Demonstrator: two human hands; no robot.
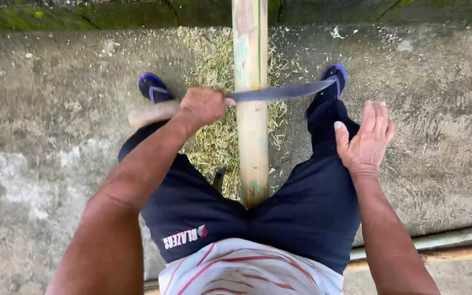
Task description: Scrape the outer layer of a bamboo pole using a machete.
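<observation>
the concrete floor point(55, 164) carries a scatter of shavings point(214, 136) around a pale bamboo pole point(251, 131), which runs from between the person's knees away toward the mossy wall. the knife point(279, 92) lies crosswise on the pole, its blade seemingly touching the skin. the left hand point(203, 106) is clenched around the wooden handle; the right hand point(366, 139) rests flat on the thigh, fingers together and holding nothing. shaving well probably calls for a shallow blade angle, strokes away from the body.
</observation>
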